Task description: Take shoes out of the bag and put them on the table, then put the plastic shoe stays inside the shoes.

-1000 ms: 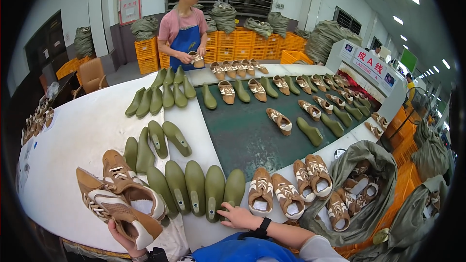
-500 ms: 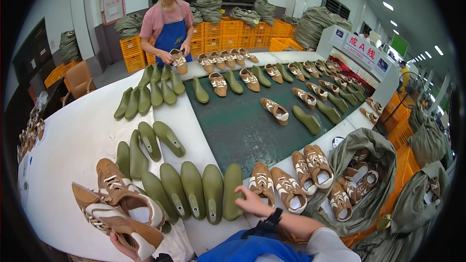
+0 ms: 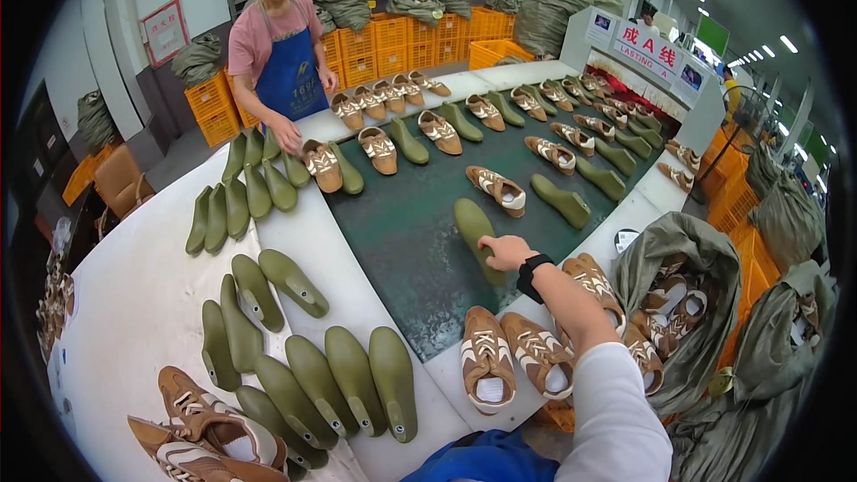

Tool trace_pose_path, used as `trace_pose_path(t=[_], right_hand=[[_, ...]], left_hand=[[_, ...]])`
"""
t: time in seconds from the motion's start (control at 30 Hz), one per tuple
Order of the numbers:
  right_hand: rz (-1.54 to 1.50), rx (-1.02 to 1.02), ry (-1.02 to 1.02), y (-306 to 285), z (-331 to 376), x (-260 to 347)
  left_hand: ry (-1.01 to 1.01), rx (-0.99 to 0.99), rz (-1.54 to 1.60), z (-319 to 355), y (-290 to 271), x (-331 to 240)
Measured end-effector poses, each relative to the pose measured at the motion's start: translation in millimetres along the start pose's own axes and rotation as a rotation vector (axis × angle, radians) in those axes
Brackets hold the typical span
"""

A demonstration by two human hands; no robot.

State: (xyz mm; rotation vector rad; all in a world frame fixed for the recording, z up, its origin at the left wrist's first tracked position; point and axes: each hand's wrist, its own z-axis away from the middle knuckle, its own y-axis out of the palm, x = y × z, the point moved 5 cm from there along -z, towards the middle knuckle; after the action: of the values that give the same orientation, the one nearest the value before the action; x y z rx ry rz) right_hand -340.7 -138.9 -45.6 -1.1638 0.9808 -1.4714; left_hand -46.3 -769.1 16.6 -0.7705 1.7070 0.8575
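My right hand (image 3: 505, 253) reaches over the green conveyor belt (image 3: 393, 241), its fingers closed round the heel end of an olive-green shoe last (image 3: 470, 223). Just beyond that last sits a brown sneaker (image 3: 496, 189) with white stripes, with another green last (image 3: 560, 200) to its right. At the lower left, a pair of brown sneakers (image 3: 192, 411) lies piled and tilted. My left hand does not show; it may be hidden under or below those sneakers. Several lasts (image 3: 351, 379) stand in a row beside them on the white table.
Brown sneakers (image 3: 488, 353) stand at the near belt edge, beside a grey-green sack (image 3: 686, 241) of shoes. Across the table a person in a blue apron (image 3: 290, 71) handles a sneaker (image 3: 322, 166). More lasts (image 3: 237, 205) stand left of the belt.
My right hand has taken the last from the right end of the near row and carried it forward onto the belt. My left hand has left view. The other person's sneaker has moved onto the belt.
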Motion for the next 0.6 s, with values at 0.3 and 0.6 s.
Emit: trace_pose_path(t=[0.3, 0.6], right_hand=[[0.373, -0.076, 0.184, 64.2, -17.9, -35.8], [-0.47, 0.781, -0.741, 109.9, 169.0, 261.1]], left_hand=[[0.284, 0.053, -0.383, -17.1, -12.9, 31.4], [0.082, 0.165, -0.192, 36.1, 23.5, -11.3]])
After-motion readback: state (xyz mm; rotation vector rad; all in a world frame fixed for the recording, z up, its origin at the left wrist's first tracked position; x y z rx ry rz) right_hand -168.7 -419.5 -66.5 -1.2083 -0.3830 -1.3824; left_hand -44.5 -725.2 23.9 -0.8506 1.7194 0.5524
